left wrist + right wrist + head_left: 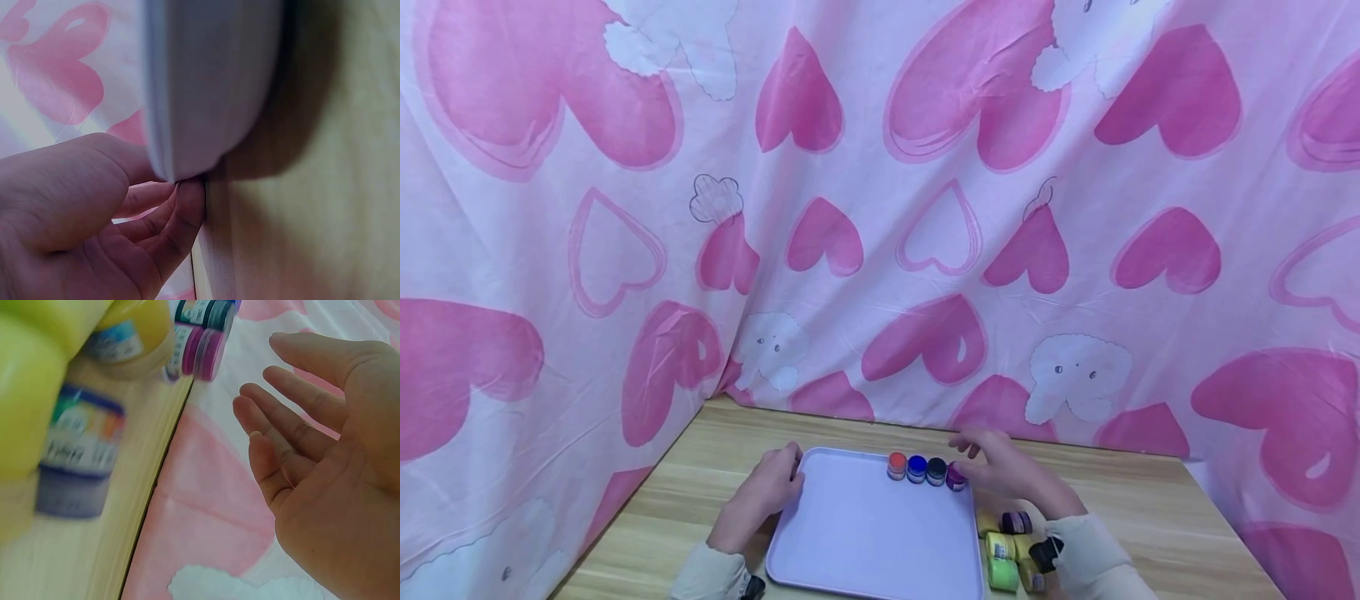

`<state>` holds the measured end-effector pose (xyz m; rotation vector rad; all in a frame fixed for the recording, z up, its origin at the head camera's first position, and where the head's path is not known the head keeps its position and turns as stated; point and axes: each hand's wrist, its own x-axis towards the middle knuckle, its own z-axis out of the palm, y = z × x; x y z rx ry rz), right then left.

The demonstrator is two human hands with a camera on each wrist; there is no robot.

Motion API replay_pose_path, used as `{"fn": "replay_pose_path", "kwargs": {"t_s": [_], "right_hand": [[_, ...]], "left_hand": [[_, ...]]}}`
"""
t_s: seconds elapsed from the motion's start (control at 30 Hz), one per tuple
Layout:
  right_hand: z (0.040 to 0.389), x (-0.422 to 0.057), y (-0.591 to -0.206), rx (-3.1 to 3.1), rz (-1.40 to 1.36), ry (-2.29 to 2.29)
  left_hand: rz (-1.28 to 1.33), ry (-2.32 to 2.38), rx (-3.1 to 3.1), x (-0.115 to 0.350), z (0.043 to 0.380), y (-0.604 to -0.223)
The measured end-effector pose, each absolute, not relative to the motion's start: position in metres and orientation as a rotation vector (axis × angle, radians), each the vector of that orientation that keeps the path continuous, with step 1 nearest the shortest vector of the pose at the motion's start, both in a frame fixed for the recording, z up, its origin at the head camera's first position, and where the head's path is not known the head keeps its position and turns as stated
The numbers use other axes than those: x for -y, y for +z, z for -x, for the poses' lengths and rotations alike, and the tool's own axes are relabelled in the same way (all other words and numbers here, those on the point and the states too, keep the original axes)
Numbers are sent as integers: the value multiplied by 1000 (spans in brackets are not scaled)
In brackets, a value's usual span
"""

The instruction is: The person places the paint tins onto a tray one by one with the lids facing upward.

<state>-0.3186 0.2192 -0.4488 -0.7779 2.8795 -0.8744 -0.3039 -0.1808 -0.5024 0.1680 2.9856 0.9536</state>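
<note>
A pale lilac tray (pixel 872 533) lies on the table. My left hand (pixel 767 483) holds its far left corner; in the left wrist view the thumb is at the rim and the curled fingers (pixel 181 219) are against its lower edge. Along the tray's far right edge stand a row of small paint jars: orange-red (pixel 897 467), blue (pixel 917 469), dark green or black (pixel 936 472) and purple (pixel 956 477). Just right of the purple jar is my right hand (pixel 1003 468), fingers loosely extended. The right wrist view shows nothing in that hand's grasp.
Beside the tray's right edge, several more paint jars lie close together, among them a yellow jar (pixel 1000 546), a green jar (pixel 1002 575) and a dark purple jar (pixel 1017 522). A pink heart-patterned curtain (pixel 925 250) hangs behind the wooden table (pixel 1142 517).
</note>
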Motion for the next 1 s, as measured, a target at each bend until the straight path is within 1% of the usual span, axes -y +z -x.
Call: {"fn": "replay_pose_path", "kwargs": {"t_s": [0.5,0.8,1.0], "right_hand": [[304,-261,-457,-2753,744,-871],[300,-270,-470,-2671,699,-875],[294,-271,-474,-2590,748,-936]], "left_hand": [[-166,933,-3003,179,303,-502],[-206,936,-3016,180,303,-502],[-193,935,-3009,180,302,-501]]}}
